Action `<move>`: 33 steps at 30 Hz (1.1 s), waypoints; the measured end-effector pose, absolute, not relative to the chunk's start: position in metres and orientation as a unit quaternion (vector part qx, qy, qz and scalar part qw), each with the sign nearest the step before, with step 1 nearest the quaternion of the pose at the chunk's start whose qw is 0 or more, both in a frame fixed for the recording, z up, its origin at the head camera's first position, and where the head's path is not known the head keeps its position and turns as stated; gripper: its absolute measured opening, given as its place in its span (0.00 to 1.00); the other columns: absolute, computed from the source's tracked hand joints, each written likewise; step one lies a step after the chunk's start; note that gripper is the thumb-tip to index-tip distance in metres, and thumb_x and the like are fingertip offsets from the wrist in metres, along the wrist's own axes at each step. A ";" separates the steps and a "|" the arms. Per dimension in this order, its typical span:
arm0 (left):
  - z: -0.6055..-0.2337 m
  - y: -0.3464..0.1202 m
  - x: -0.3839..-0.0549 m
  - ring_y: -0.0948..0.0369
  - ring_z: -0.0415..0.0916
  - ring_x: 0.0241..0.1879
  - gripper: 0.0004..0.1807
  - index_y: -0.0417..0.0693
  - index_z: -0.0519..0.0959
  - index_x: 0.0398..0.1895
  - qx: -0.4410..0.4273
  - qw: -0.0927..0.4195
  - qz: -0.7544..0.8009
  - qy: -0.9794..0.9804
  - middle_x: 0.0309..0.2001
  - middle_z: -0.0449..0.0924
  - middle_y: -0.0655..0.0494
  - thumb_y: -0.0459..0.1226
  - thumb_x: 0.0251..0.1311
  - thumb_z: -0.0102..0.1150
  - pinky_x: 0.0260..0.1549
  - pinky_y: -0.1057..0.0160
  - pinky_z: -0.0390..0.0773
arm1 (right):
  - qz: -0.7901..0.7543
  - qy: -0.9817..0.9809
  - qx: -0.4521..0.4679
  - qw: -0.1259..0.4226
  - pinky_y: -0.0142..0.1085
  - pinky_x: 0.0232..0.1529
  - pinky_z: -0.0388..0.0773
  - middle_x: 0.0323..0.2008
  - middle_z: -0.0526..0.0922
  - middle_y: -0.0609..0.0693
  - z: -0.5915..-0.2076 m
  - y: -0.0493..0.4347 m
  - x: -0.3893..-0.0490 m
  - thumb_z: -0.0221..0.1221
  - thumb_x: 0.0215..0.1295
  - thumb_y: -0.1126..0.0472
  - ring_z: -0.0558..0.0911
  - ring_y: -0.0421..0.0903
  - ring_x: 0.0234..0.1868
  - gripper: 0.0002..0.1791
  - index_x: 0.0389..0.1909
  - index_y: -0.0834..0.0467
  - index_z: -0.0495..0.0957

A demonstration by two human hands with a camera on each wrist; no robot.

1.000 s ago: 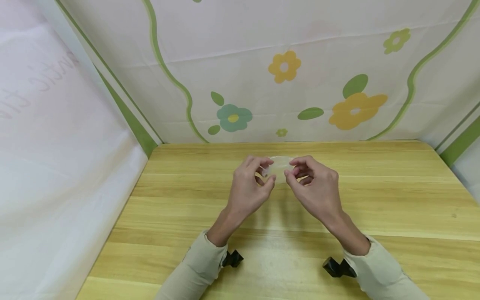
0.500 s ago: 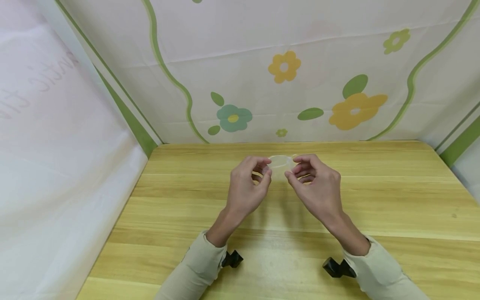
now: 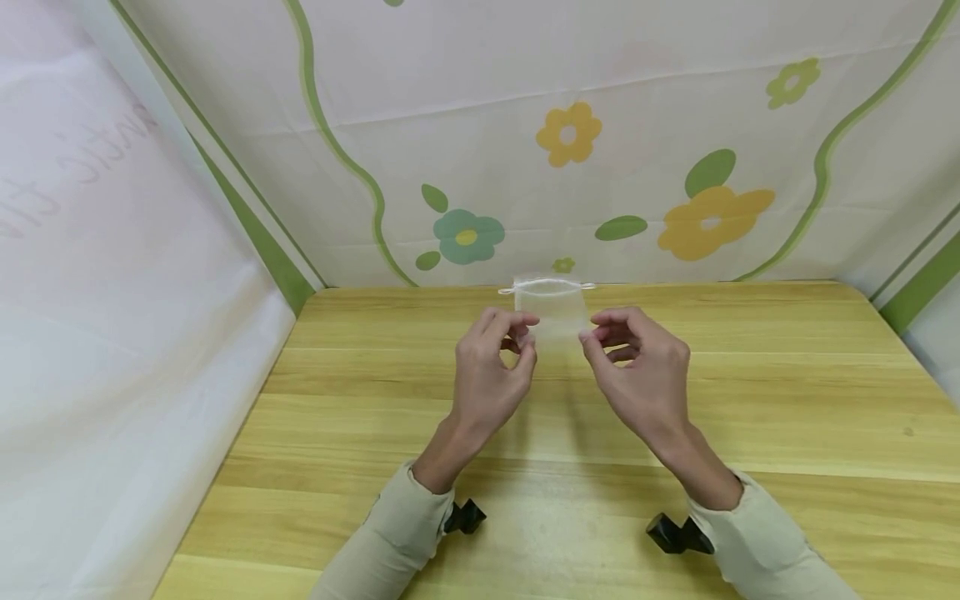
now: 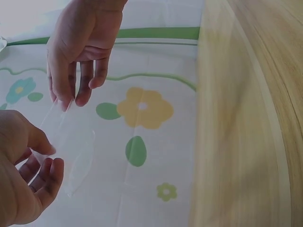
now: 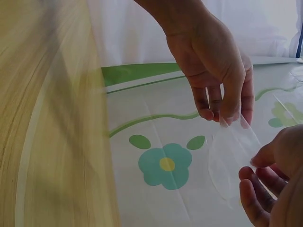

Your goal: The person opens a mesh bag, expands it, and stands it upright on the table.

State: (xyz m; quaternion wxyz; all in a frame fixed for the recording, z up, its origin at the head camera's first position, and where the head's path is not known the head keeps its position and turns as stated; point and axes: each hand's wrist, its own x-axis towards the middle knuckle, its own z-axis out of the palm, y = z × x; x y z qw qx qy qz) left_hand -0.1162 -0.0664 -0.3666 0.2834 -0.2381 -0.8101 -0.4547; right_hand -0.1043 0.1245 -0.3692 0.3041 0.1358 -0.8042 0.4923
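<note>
A small sheer white drawstring pouch (image 3: 553, 312) stands up between my two hands, its slightly parted mouth at the top and a thin cord loop (image 3: 507, 291) sticking out at either side. My left hand (image 3: 489, 367) pinches its left side low down between thumb and fingers. On the opposite side, the right hand (image 3: 643, 371) pinches it the same way. Both wrist views show the see-through fabric (image 4: 81, 158) stretched between the fingertips. Where the lower part of the pouch ends is hard to make out against the wood.
Beneath the hands lies a wooden table (image 3: 337, 417). A white curtain with flowers (image 3: 480, 150) rises behind its far edge, and another white cloth (image 3: 135, 350) hangs on the left. Black devices (image 3: 678, 533) are strapped at both sleeves.
The pouch has swung up, so its mouth and cord loops now show above the fingers. Both hands have moved slightly apart, spreading the fabric.
</note>
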 end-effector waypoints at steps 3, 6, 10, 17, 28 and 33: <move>-0.367 -0.065 -0.116 0.57 0.81 0.32 0.09 0.35 0.85 0.43 -0.242 0.281 -0.462 -0.806 0.36 0.79 0.45 0.20 0.62 0.67 0.36 0.70 0.88 | 0.494 -0.804 0.142 0.299 0.18 0.35 0.83 0.32 0.90 0.53 -0.370 0.123 -0.104 0.74 0.64 0.69 0.84 0.24 0.35 0.10 0.44 0.65 0.86; -0.368 -0.064 -0.115 0.56 0.82 0.33 0.08 0.34 0.85 0.45 -0.253 0.271 -0.468 -0.802 0.38 0.79 0.45 0.22 0.63 0.69 0.37 0.69 0.88 | 0.493 -0.807 0.144 0.292 0.18 0.36 0.83 0.33 0.90 0.52 -0.370 0.122 -0.104 0.74 0.65 0.68 0.85 0.28 0.34 0.10 0.44 0.64 0.86; -0.367 -0.064 -0.115 0.56 0.82 0.35 0.09 0.34 0.84 0.46 -0.267 0.265 -0.468 -0.799 0.39 0.81 0.45 0.23 0.64 0.68 0.37 0.69 0.89 | 0.496 -0.808 0.149 0.281 0.18 0.36 0.83 0.32 0.89 0.52 -0.371 0.122 -0.104 0.74 0.65 0.67 0.85 0.30 0.34 0.11 0.45 0.65 0.85; -0.367 -0.069 -0.120 0.55 0.82 0.37 0.10 0.35 0.85 0.45 -0.285 0.301 -0.467 -0.781 0.39 0.82 0.45 0.21 0.61 0.68 0.40 0.65 0.89 | 0.583 -0.783 0.109 0.186 0.26 0.38 0.88 0.42 0.86 0.56 -0.367 0.129 -0.106 0.66 0.76 0.61 0.88 0.32 0.39 0.15 0.54 0.67 0.80; -0.368 -0.070 -0.123 0.53 0.83 0.40 0.11 0.36 0.85 0.43 -0.322 0.329 -0.460 -0.760 0.41 0.84 0.44 0.19 0.59 0.67 0.45 0.64 0.89 | 0.687 -0.715 0.051 0.121 0.32 0.44 0.90 0.49 0.79 0.52 -0.357 0.137 -0.110 0.62 0.79 0.61 0.90 0.37 0.40 0.16 0.58 0.67 0.73; -0.369 -0.070 -0.123 0.53 0.84 0.42 0.12 0.36 0.85 0.44 -0.332 0.323 -0.450 -0.763 0.42 0.83 0.45 0.19 0.59 0.66 0.47 0.63 0.88 | 0.729 -0.671 0.044 0.129 0.30 0.42 0.90 0.47 0.80 0.52 -0.356 0.138 -0.111 0.64 0.76 0.67 0.90 0.38 0.39 0.14 0.57 0.63 0.74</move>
